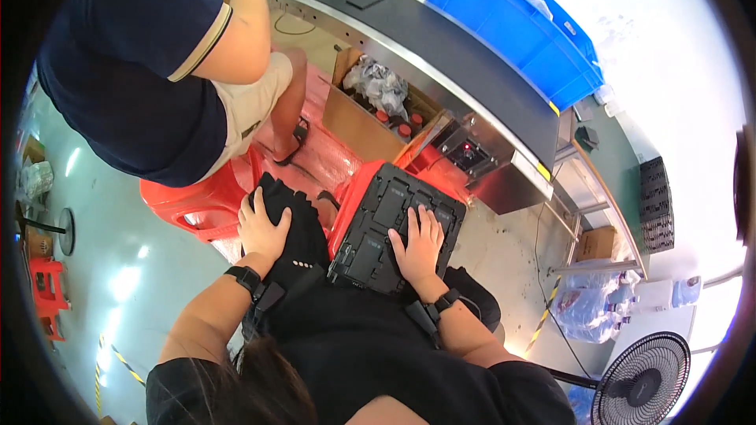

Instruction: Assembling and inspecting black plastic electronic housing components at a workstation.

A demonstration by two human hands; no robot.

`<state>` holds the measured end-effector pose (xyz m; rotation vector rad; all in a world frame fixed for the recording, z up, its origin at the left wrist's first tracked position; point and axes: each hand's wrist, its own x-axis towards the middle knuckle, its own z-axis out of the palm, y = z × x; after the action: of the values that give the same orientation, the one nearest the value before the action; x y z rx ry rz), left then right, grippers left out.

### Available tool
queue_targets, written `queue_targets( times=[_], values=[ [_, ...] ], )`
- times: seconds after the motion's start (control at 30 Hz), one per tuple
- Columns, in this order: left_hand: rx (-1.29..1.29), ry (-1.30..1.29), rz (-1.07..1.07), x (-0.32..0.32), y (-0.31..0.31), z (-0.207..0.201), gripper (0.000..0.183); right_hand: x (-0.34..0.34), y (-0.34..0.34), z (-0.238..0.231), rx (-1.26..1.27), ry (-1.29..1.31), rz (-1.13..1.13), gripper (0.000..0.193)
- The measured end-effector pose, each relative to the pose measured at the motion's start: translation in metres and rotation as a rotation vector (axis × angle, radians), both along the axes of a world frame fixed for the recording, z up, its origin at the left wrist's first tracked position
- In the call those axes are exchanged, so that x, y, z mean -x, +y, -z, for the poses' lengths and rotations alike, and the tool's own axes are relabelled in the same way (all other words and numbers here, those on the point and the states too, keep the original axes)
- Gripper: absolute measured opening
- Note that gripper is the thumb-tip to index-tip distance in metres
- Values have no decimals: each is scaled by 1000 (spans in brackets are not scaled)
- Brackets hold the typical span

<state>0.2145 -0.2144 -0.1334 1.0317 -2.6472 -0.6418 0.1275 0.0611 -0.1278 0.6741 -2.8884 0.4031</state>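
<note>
My left hand [264, 228] lies on the black cloth over my left leg, fingers spread, holding nothing. On the right, my right hand [420, 245] rests flat with fingers apart on a black moulded tray [370, 240]. The tray holds several flat, dark rectangular pieces in its recesses. It sits tilted on a red stool [344, 219] in front of me. Both wrists carry black straps with a small dark device. Part of the tray is hidden beneath my right hand.
A co-worker in a dark shirt [126, 63] sits on a red stool [189, 201] at left. Ahead runs a dark conveyor belt [472, 55] with a blue crate [516, 20] behind it. Under it stands a carton [354, 126] with plastic bags. A black fan [642, 382] is at lower right.
</note>
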Motion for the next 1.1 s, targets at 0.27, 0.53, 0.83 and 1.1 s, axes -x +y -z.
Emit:
queue_targets(
  times=[0.27,0.53,0.83,1.1],
  values=[
    [-15,-91,41,1,3,-9,77,3,-5,-4,-62,15,-41,59],
    [22,-134,69,7,6,-8,81,132,-49,-171,442,-264,-341,29],
    [-94,80,95,-5,-9,-32,66,311,-108,-220,353,-463,-313,71],
    [-26,-16,48,-5,5,-7,71,408,-54,-199,-149,-550,12,76]
  ],
)
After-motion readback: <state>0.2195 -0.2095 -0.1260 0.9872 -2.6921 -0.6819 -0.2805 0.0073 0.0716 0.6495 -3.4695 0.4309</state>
